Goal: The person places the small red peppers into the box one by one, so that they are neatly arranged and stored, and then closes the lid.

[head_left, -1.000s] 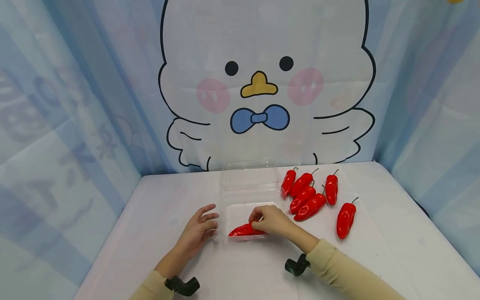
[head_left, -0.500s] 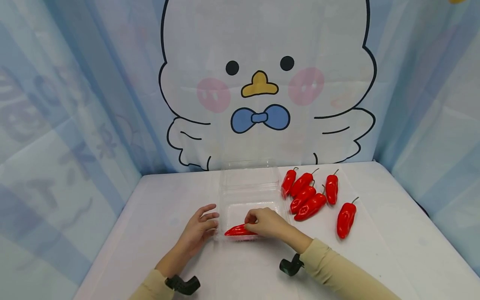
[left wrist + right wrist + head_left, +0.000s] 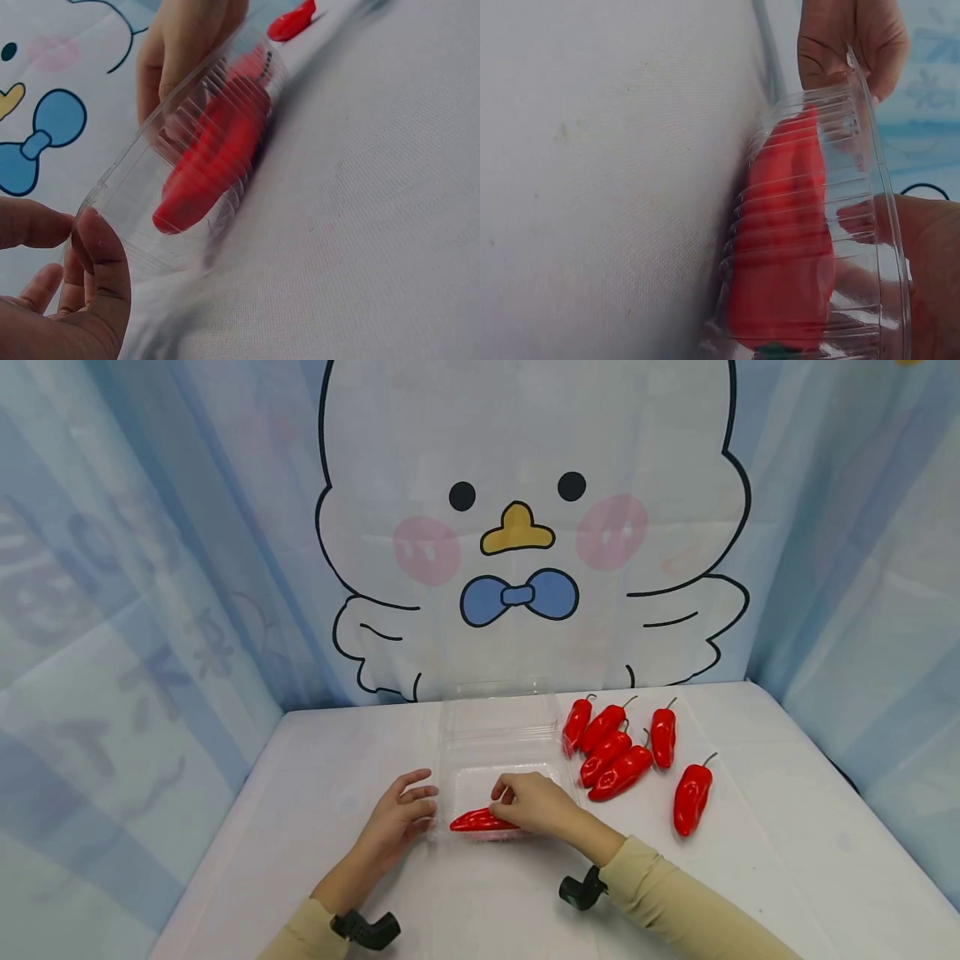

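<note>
A glossy red pepper (image 3: 477,820) lies crosswise along the near side of the clear plastic clamshell container (image 3: 467,783), its tip pointing left. Over its stem half, my right hand (image 3: 542,803) reaches into the container and holds it with curled fingers. In the right wrist view, the pepper (image 3: 784,232) shows through the ribbed wall, with its green stem end at the bottom. At the container's left side, my left hand (image 3: 397,818) has its thumb and fingers at the rim. The left wrist view shows this hand (image 3: 79,300) pinching the rim near a corner.
The container's lid (image 3: 498,718) stands open toward the back. Right of it several red peppers (image 3: 606,756) lie close together, with another pepper (image 3: 663,739) beside them and one (image 3: 692,802) nearer the front right. A printed curtain (image 3: 517,652) hangs behind the white table (image 3: 337,752).
Over the first half second, my right hand and the pepper shifted slightly left inside the container. Since then they have barely moved. My left hand has stayed at the rim.
</note>
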A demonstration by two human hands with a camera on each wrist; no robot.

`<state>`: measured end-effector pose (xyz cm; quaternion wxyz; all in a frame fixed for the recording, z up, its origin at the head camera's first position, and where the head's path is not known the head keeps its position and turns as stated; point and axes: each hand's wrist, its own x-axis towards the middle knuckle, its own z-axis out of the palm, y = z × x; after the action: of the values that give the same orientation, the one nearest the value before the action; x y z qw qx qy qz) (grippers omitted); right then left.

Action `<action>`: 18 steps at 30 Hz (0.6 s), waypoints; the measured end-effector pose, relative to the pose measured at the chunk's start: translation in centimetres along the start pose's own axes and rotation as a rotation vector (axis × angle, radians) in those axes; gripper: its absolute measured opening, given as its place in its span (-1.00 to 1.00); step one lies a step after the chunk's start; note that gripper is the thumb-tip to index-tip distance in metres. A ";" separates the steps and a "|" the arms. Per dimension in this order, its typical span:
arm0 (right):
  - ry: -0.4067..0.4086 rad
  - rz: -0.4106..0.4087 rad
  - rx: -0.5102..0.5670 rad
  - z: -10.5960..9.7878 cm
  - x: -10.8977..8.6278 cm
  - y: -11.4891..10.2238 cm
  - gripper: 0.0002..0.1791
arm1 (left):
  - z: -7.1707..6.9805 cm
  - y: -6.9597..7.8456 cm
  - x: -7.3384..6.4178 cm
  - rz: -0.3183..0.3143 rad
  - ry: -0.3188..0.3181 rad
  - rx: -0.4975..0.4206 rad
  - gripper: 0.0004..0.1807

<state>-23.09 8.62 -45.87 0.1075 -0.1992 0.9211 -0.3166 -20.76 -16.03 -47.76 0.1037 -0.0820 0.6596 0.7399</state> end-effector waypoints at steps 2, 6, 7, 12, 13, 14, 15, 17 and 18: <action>0.008 0.003 -0.002 -0.1 0.0 0.1 -0.82 | 0.0 0.0 0.0 -0.001 0.003 -0.001 -0.41; 0.017 0.019 0.002 -0.3 -0.2 0.1 -0.82 | 0.1 0.1 0.0 -0.006 -0.001 -0.006 -0.41; 0.020 0.022 0.003 -0.4 -0.3 0.1 -0.82 | 0.1 0.1 0.0 -0.006 -0.004 -0.009 -0.40; 0.035 0.023 0.003 -0.8 -0.4 -0.1 -0.81 | 0.2 0.2 -0.1 -0.004 -0.015 -0.017 -0.39; 0.036 0.022 0.003 -0.9 -0.4 -0.1 -0.80 | 0.2 0.2 -0.1 -0.003 -0.016 -0.017 -0.38; 0.038 0.021 0.001 -1.0 -0.4 -0.2 -0.79 | 0.2 0.2 -0.1 -0.003 -0.016 -0.016 -0.38; 0.041 0.020 -0.002 -1.1 -0.4 -0.2 -0.79 | 0.2 0.2 -0.1 -0.005 -0.016 -0.016 -0.38; 0.047 0.022 0.000 -1.3 -0.5 -0.2 -0.78 | 0.2 0.2 -0.1 -0.006 -0.016 -0.014 -0.38; 0.053 0.021 0.003 -1.4 -0.5 -0.2 -0.78 | 0.2 0.2 -0.1 -0.007 -0.016 -0.012 -0.37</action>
<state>-23.02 9.47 -44.58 0.0868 -0.1812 0.9252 -0.3219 -20.69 -15.88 -47.53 0.1113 -0.0791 0.6539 0.7442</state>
